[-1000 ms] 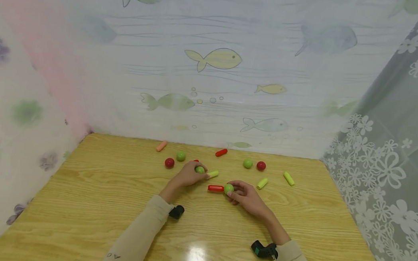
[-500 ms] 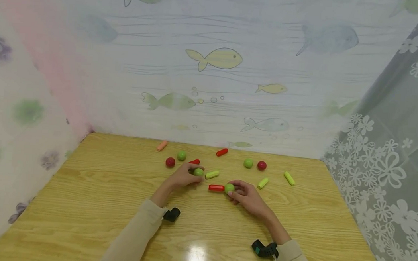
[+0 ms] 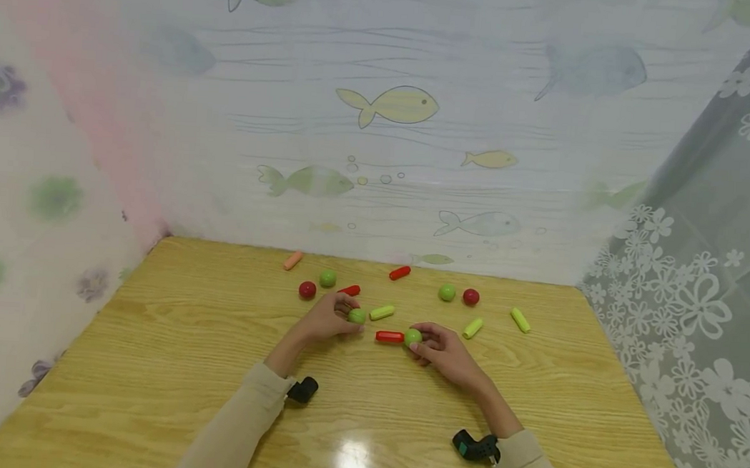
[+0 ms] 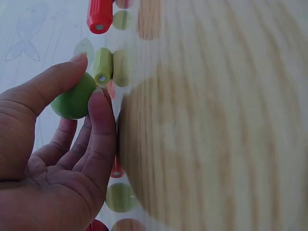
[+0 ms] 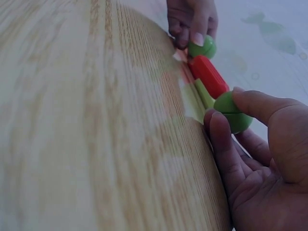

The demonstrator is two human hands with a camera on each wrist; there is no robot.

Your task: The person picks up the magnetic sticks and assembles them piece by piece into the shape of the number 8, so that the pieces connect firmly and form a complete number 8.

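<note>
My left hand (image 3: pixel 330 318) pinches a green ball (image 4: pixel 74 98) between thumb and fingertips, just left of a red toy rod (image 3: pixel 389 336). In the head view, my right hand (image 3: pixel 446 351) grips a second green ball (image 5: pixel 234 111), which sits against the right end of that rod. A narrow gap shows between the left ball and the rod's left end in the head view. Behind them lies a yellow-green rod (image 3: pixel 382 312) with a shiny round tip in the left wrist view. Another red rod (image 3: pixel 349 290) lies just beyond my left fingers.
Toward the back left are a dark red ball (image 3: pixel 307 290), a green ball (image 3: pixel 328 278) and an orange rod (image 3: pixel 292 260). A red rod (image 3: pixel 400 273) lies near the fish-print curtain (image 3: pixel 380 155). Further right are another green ball (image 3: pixel 446 292), a dark red ball (image 3: pixel 471 296) and yellow-green rods (image 3: pixel 520 320).
My left hand has drawn back toward me with its green ball, away from the yellow-green rod and nearer the red rod's left end. My right hand has stayed in place.
</note>
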